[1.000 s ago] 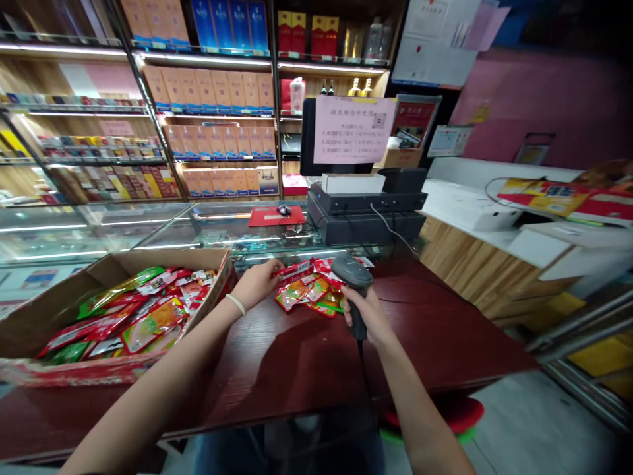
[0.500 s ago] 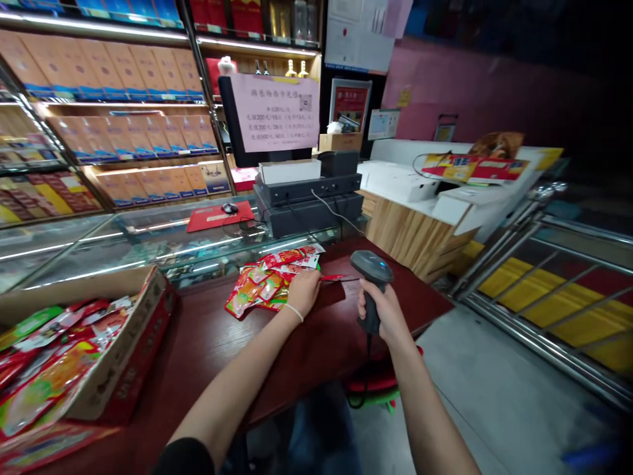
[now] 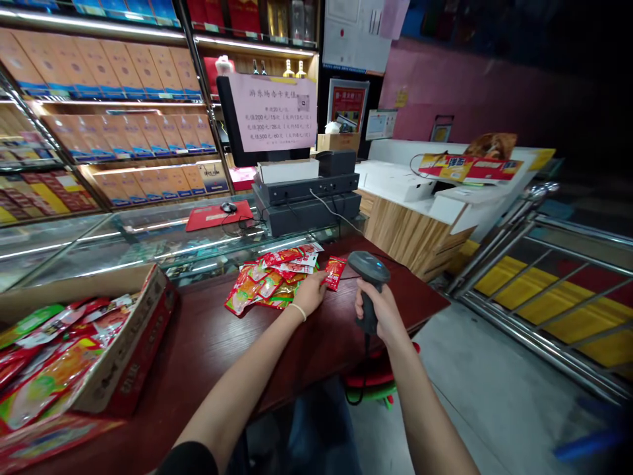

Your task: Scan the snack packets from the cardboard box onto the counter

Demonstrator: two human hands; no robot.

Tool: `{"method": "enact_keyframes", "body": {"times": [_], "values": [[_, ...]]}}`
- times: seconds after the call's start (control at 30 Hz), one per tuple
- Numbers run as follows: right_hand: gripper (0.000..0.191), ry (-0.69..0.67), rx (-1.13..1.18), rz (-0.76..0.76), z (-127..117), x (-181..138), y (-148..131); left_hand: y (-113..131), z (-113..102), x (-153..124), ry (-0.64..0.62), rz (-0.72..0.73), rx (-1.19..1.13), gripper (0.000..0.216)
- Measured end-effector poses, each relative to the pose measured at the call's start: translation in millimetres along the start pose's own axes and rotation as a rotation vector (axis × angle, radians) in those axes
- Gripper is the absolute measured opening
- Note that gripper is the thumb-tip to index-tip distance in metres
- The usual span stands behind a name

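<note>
My right hand (image 3: 380, 311) grips the handle of a black barcode scanner (image 3: 368, 272), its head turned left. My left hand (image 3: 310, 292) pinches a small red snack packet (image 3: 335, 272) and holds it up in front of the scanner head. Just left of that hand, a pile of red, orange and green snack packets (image 3: 270, 280) lies on the dark red table (image 3: 316, 343). A cardboard box (image 3: 123, 359) full of the same kind of packets stands at the table's left end.
Behind the table runs a glass display counter (image 3: 148, 244) with a black cash register (image 3: 306, 198), a monitor with a pink notice (image 3: 274, 122), and a red mouse mat (image 3: 217, 214). Shelves of boxed goods fill the back wall. A metal railing (image 3: 544, 277) stands at right.
My view swung right, so the box slid to the left edge. My left hand lifted one red packet off the pile and turned it toward the scanner, which stays in my right hand.
</note>
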State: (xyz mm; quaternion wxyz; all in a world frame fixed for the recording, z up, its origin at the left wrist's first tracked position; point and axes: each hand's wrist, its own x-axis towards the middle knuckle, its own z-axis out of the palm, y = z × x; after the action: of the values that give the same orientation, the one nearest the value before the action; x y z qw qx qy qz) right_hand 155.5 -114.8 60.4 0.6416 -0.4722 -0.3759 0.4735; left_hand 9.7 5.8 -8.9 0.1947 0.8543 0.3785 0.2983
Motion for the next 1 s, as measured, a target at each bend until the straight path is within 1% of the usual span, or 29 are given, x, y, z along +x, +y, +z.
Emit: {"method": "enact_keyframes", "body": {"times": [0.1,0.23,0.37,0.53,0.63,0.8,0.9,1.0], "values": [[0.039,-0.041,-0.018,-0.009,11.0,-1.0,-1.2,2.7,-34.5,-12.3,0.085,-0.056,-0.041,0.031],[0.036,-0.105,-0.02,-0.015,36.5,-2.5,-2.8,6.9,-94.4,-32.4,0.22,-0.113,-0.077,0.021],[0.035,-0.193,-0.023,0.031,76.6,-4.4,-3.8,8.6,-156.9,-69.1,0.335,-0.148,-0.081,0.021],[0.034,-0.34,-0.063,0.083,138.7,-8.1,2.6,-1.0,-225.8,-131.8,0.468,-0.181,-0.048,0.021],[0.034,-0.453,-0.102,0.064,177.9,-13.5,11.2,-15.6,-264.6,-171.9,0.545,-0.222,-0.018,0.021],[0.034,-0.62,-0.103,0.074,242.3,-27.7,27.0,-51.7,-325.8,-236.2,0.62,-0.38,0.152,0.021],[0.034,-0.71,-0.128,0.079,278.2,-37.7,34.5,-77.9,-357.3,-270.8,0.6,-0.5,0.247,0.022],[0.034,-0.766,-0.132,0.096,308.2,-47.4,41.0,-104.9,-380.0,-302.5,0.542,-0.617,0.325,0.024]]}}
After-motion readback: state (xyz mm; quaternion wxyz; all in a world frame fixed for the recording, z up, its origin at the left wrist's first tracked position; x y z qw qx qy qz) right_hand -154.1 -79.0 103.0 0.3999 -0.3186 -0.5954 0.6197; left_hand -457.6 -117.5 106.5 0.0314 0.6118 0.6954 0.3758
